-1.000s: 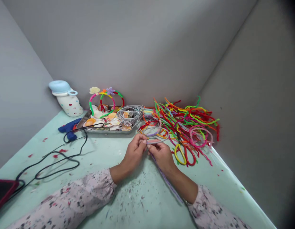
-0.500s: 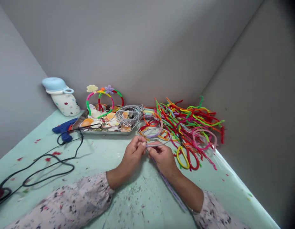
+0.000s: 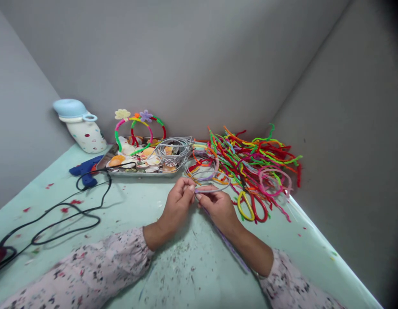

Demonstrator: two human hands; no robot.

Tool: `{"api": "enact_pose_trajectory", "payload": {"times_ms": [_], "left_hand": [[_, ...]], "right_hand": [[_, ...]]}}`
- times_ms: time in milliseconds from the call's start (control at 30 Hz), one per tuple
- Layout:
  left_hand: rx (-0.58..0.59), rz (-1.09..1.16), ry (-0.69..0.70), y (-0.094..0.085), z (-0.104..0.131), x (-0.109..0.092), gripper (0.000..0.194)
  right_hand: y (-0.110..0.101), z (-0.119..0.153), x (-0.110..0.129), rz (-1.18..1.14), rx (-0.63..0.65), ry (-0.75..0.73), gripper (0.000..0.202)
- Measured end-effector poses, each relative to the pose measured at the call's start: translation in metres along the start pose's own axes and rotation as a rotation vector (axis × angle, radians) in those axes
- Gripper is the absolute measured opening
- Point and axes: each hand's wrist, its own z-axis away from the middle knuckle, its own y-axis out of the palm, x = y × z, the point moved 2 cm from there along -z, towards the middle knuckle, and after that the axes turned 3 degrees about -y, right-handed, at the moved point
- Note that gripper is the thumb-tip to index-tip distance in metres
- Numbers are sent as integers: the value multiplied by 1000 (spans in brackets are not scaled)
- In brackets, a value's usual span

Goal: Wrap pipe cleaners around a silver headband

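Between my two hands is a hoop of grey wire (image 3: 218, 189), held low over the table. My left hand (image 3: 179, 201) is closed, its thumb and fingers pinching the hoop. My right hand (image 3: 220, 209) is pinched close beside it on a purple pipe cleaner (image 3: 231, 249), which is wound at the wire between the fingertips. The pipe cleaner's loose length trails under my right wrist toward me. The fingertips partly hide the wound spot.
Behind my hands stands a metal tray (image 3: 144, 174) of shells, with a grey wire coil (image 3: 175, 150) and flower-topped hoops (image 3: 150, 128). Scissors (image 3: 245, 206) lie on piled pipe cleaners (image 3: 250, 154). Leftward are a blue glue gun (image 3: 86, 170), its black cord (image 3: 97, 221) and a bottle (image 3: 86, 135).
The whole scene has shifted slightly upward in view. My hands keep their pinch on the hoop and the purple pipe cleaner, with only small finger movement.
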Motion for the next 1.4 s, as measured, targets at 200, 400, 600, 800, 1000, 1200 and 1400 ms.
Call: {"api": "enact_pose_trajectory", "payload": {"times_ms": [200,400,600,800,1000,1200,1400], "left_hand": [[11,-54,45,0,2,1,17],[15,-62,41,1,-1,0,18],[15,-70,55,3,-1,-2,17],[5,-65,44,4,0,-3,18],[-60,-69,89,1,0,-4,16],[-17,-130,178,3,6,-7,17],[56,-170,200,5,9,-8,17]], "right_hand": [[-1,1,1,19,-3,-1,16],[-2,0,3,81,-27,-11,15],[-3,0,4,93,-39,-23,15],[-3,2,3,-15,0,10,16],[-9,3,-6,-275,-24,80,18],[-11,-6,-18,-637,-6,147,14],[-7,-3,-13,-675,88,190,18]]}}
